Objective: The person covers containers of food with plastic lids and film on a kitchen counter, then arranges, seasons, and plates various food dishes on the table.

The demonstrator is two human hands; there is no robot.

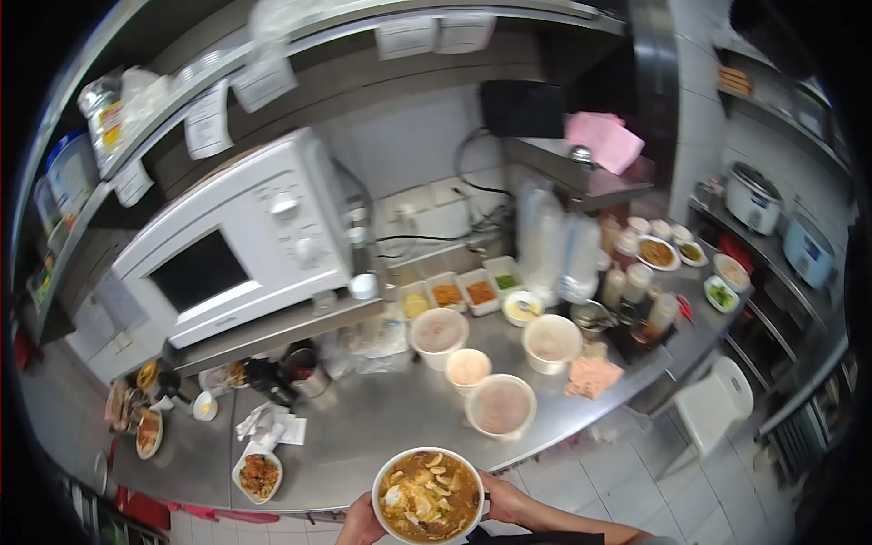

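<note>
L hand (362, 521) gripping low in view, btm edge cutting it off | R hand (501, 499) gripping opp. L, sitting slightly higher | R forearm (565, 521) showing bare, slanting down + out to R | both hands facing ea. other, sitting apart

"Can you read any wording in here?"
"No, none of it. The paper slips (209, 120) hanging from the shelf edge carry faint lines, too small to make out."
"And the microwave (204, 263)?"
"Small marks ring its two dials (296, 227), and there's a tiny mark below the door window. I can't read any of them."
"What about the packet (107, 120) on the upper left shelf?"
"Its yellow-and-red label is too blurred to give a word or a number."
</note>
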